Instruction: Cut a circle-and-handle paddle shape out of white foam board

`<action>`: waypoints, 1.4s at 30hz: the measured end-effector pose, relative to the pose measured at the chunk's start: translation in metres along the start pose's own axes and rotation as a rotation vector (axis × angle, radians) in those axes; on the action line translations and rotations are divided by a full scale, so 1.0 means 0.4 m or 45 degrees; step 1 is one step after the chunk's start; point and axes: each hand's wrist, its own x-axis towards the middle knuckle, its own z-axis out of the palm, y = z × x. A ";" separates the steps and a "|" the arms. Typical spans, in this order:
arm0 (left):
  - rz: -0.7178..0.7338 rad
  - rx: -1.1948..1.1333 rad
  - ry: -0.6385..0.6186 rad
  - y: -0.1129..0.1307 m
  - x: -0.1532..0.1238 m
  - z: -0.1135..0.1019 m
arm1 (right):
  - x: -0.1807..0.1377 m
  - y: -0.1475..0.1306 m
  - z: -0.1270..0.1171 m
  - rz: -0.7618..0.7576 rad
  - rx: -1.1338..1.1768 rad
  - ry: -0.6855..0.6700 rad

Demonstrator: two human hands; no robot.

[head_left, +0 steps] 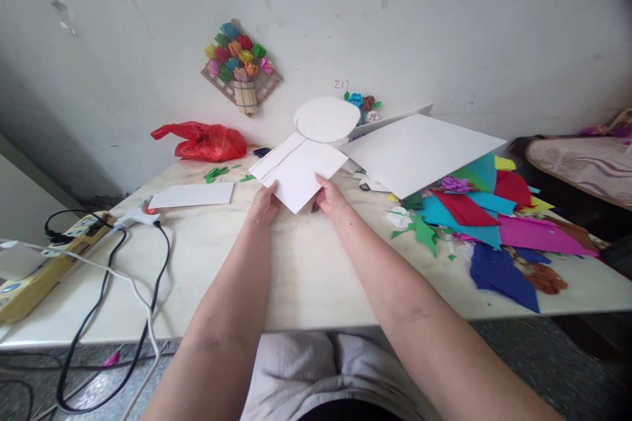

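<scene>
Between my two hands is a white cardboard piece (313, 174) with a pencil line along its left part, tilted up above the table. My left hand (266, 202) pinches its lower left edge, thumb on top. The lower right edge is gripped by my right hand (328, 196), its thumb also on the upper face. Just beyond the piece lie white round cutouts (328, 120), one overlapping another. A large white board (424, 151) rests to the right on a pile of coloured sheets.
Coloured felt-like scraps (464, 217) spread over the table's right side. At left lie a white rectangle (192, 195), a white tool with an orange tip (141, 214), a power strip (64, 256) and cords. A red plastic bag (205, 141) sits by the wall, below hanging craft flowers (241, 56).
</scene>
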 end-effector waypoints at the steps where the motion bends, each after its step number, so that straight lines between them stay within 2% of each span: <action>1: -0.011 0.024 0.007 0.003 0.004 -0.007 | 0.000 -0.012 -0.005 -0.030 0.007 0.029; 4: -0.023 0.074 -0.032 0.014 0.008 -0.021 | 0.004 -0.048 -0.028 -0.194 0.005 0.179; 7: -0.037 0.067 -0.043 0.023 0.001 -0.021 | 0.012 -0.074 -0.055 -0.223 -0.100 0.237; 11: -0.067 -0.037 0.001 0.038 -0.011 -0.012 | 0.024 -0.080 -0.076 -0.173 -0.263 0.182; 13: -0.058 -0.118 -0.046 0.045 -0.019 -0.008 | 0.027 -0.074 -0.074 -0.156 -0.286 0.131; 17: -0.012 -0.219 -0.224 0.044 -0.040 0.005 | 0.018 -0.057 -0.050 -0.078 -0.194 0.077; 25: 0.083 -0.318 -0.266 0.033 -0.061 0.018 | 0.007 -0.027 -0.014 -0.004 -0.116 0.047; 28: -0.017 -0.222 -0.258 0.024 -0.057 0.023 | 0.002 -0.011 -0.005 0.003 -0.185 -0.026; 31: -0.096 -0.140 -0.160 0.015 -0.049 0.028 | -0.012 -0.008 -0.002 0.029 -0.320 -0.210; 34: -0.062 -0.173 -0.047 0.018 -0.039 0.026 | -0.023 -0.024 -0.011 0.079 -0.542 -0.409; 36: -0.029 -0.208 -0.005 0.023 -0.033 0.021 | -0.022 -0.034 -0.023 0.055 -0.686 -0.447; 38: -0.023 -0.224 0.028 0.027 -0.028 0.016 | -0.009 -0.038 -0.035 -0.014 -0.809 -0.368; 42: -0.012 -0.236 0.094 0.032 -0.020 0.008 | 0.035 -0.029 -0.060 -0.241 -0.977 0.050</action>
